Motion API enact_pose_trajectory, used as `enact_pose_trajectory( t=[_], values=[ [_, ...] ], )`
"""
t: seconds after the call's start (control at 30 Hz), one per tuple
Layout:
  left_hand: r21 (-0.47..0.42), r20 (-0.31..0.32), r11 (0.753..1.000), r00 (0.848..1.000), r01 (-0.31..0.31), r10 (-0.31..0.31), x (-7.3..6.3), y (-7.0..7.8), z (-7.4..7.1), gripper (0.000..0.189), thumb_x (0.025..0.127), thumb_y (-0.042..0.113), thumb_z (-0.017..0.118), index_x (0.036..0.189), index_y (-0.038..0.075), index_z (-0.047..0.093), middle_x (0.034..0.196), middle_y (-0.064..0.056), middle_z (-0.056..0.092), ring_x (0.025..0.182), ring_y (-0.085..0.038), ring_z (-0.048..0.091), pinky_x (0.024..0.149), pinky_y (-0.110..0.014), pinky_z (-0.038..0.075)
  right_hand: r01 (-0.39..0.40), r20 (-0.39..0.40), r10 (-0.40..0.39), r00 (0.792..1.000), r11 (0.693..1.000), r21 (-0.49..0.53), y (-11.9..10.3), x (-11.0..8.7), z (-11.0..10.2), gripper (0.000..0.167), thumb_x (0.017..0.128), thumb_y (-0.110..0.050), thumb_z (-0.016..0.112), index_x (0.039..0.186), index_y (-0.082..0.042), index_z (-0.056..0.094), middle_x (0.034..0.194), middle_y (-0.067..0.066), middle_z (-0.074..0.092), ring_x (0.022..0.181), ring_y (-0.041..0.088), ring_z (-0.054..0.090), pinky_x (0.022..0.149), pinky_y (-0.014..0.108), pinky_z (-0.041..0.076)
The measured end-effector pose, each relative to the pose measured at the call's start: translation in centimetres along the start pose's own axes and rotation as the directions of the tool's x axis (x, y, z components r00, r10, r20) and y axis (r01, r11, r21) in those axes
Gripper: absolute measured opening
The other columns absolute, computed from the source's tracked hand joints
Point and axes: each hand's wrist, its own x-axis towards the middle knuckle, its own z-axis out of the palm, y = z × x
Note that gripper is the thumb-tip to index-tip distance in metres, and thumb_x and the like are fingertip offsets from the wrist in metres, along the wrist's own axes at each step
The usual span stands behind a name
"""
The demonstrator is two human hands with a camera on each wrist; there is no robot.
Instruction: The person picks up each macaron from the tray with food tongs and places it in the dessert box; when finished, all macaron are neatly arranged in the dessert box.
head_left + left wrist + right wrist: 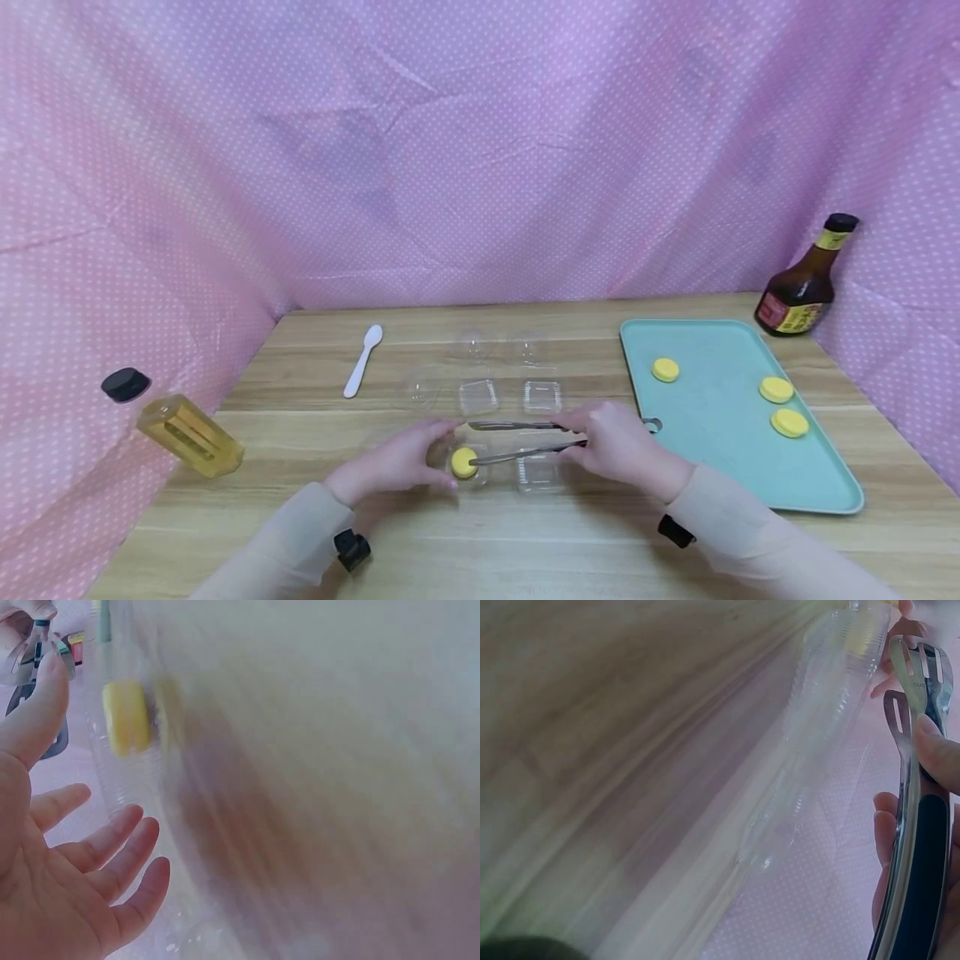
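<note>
My right hand (621,443) grips a pair of metal tongs (517,426); dark handle panels show in the right wrist view. Their two arms point left and stand spread apart. The lower arm's tip overlaps a small yellow round piece (463,463), macaron-like, in a clear plastic box (481,477); whether it touches is unclear. On the box's left side is my left hand (397,458), thumb and fingers apart, holding nothing. The left wrist view shows its fingers (127,825) loosely bent. Another clear box (538,473) lies under the tongs, near my right hand.
More clear boxes (478,397) and domed lids (472,343) lie behind. A green tray (720,450) at right bears yellow pieces (776,389). A white spoon (363,362) lies back left. An oil bottle (191,435) stands left, a dark sauce bottle (801,292) back right.
</note>
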Motion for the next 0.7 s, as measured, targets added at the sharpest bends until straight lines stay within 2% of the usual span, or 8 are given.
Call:
enact_pose_trajectory(
  t=[0.2, 0.27, 0.47, 0.6, 0.7],
  values=[
    [-0.037, -0.099, 0.998, 0.994, 0.053, -0.056, 0.4, 0.1, -1.0, 0.069, 0.085, 0.035, 0.070, 0.140, 0.005, 0.043, 0.138, -0.015, 0.049, 0.123, -0.034, 0.049, 0.102, -0.052, 0.042, -0.060, -0.009, 0.060, 0.998, 0.998, 0.011, 0.4, -0.5, -0.6, 0.042, 0.065, -0.021, 0.086, 0.103, -0.006, 0.074, 0.095, 0.004, 0.074, 0.086, 0.019, 0.071, 0.070, 0.033, 0.059],
    [-0.052, -0.136, 0.996, 0.988, 0.066, -0.073, 0.7, 0.3, -1.5, 0.068, 0.085, 0.032, 0.070, 0.140, 0.004, 0.042, 0.140, -0.015, 0.047, 0.125, -0.034, 0.047, 0.104, -0.052, 0.040, -0.081, -0.002, 0.081, 0.997, 0.997, 0.017, 0.6, -0.8, -0.9, 0.043, 0.066, -0.018, 0.085, 0.106, -0.008, 0.073, 0.095, 0.003, 0.074, 0.085, 0.017, 0.071, 0.067, 0.029, 0.057],
    [0.047, -0.228, 0.997, 0.973, 0.053, -0.041, 2.6, 0.2, -2.6, 0.069, 0.083, 0.028, 0.072, 0.140, 0.002, 0.042, 0.138, -0.018, 0.047, 0.126, -0.035, 0.045, 0.107, -0.051, 0.038, -0.124, -0.021, 0.124, 0.992, 0.992, 0.003, 1.5, -1.8, -1.3, 0.044, 0.065, -0.016, 0.085, 0.107, -0.010, 0.073, 0.092, 0.001, 0.074, 0.082, 0.016, 0.070, 0.064, 0.027, 0.056],
    [0.118, -0.243, 0.991, 0.969, 0.062, -0.031, 4.0, 0.1, -3.0, 0.072, 0.081, 0.030, 0.074, 0.140, 0.004, 0.042, 0.137, -0.019, 0.048, 0.125, -0.037, 0.046, 0.105, -0.053, 0.040, -0.155, -0.026, 0.155, 0.988, 0.988, -0.004, 1.8, -2.3, -1.5, 0.044, 0.065, -0.017, 0.086, 0.105, -0.007, 0.073, 0.091, 0.002, 0.074, 0.080, 0.016, 0.069, 0.065, 0.029, 0.056],
    [0.130, -0.227, 0.989, 0.973, 0.066, -0.035, 5.0, 0.0, -3.2, 0.076, 0.079, 0.032, 0.076, 0.141, 0.004, 0.041, 0.138, -0.021, 0.046, 0.125, -0.037, 0.046, 0.106, -0.052, 0.039, -0.171, -0.027, 0.171, 0.985, 0.985, -0.005, 2.0, -2.6, -1.6, 0.043, 0.065, -0.017, 0.086, 0.104, -0.006, 0.073, 0.092, 0.003, 0.074, 0.079, 0.016, 0.069, 0.065, 0.030, 0.056]
  ],
)
